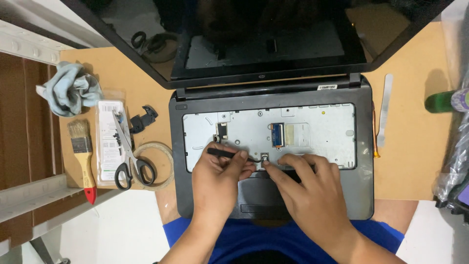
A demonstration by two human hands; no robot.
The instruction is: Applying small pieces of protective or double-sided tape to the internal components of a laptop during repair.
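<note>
Head-camera view looked straight down on a black laptop with its keyboard taken out, so the bare grey metal tray showed, and the dark screen tilted away at the far side. The left hand was closed round a thin black spudger, pinched between thumb and fingers. The tool lay almost level, its long axis running left to right, its working end pointing right toward a small ribbon connector at the near edge of the tray. The right hand lay flat just beside that connector, fingertips pressed down on the deck and gripping nothing, as far as I could see.

What worried me was the tip: it sat right at the connector, and a hard sideways pry could have snapped the latch or scored the board. A slip to the far side could have caught the blue flex cable in the middle of the tray.

Left of the laptop lay scissors across a plastic packet, a roll of tape, a paintbrush and a crumpled cloth. A metal pry strip lay to the right.
</note>
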